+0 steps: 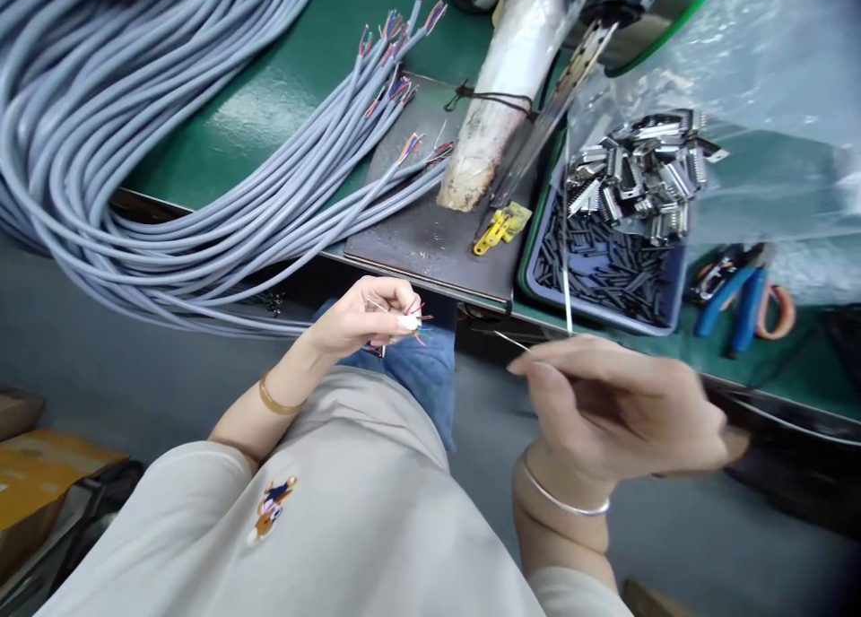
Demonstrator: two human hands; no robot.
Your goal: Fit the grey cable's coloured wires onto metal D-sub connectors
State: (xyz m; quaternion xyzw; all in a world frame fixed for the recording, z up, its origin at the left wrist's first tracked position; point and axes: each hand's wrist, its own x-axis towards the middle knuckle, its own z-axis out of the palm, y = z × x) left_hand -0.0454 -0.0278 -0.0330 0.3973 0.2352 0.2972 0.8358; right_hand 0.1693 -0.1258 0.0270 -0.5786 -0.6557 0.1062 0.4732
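Observation:
My left hand (pixel 377 317) pinches the end of a grey cable (pixel 269 319) over my lap. Thin coloured wires (pixel 421 334), red, blue and green among them, fan out past the fingertips. My right hand (pixel 612 402), slightly blurred, is closed in front of the bench edge. From its fingertips a thin silvery wire (pixel 512 340) points left toward the cable end, with a gap between. A pale thin strand (pixel 566 285) runs down across the tray to the right hand; whether it is the same wire I cannot tell.
Many grey cables (pixel 221 222) with stripped ends lie over the green bench (pixel 235 106). A wrapped roll (pixel 484 124) and yellow clip (pixel 501 230) rest on a dark plate (pixel 404 240). Right are a tray (pixel 598 324) of metal connector parts and black tubes, blue-handled pliers (pixel 733 308) and a green-rimmed spool (pixel 673 25).

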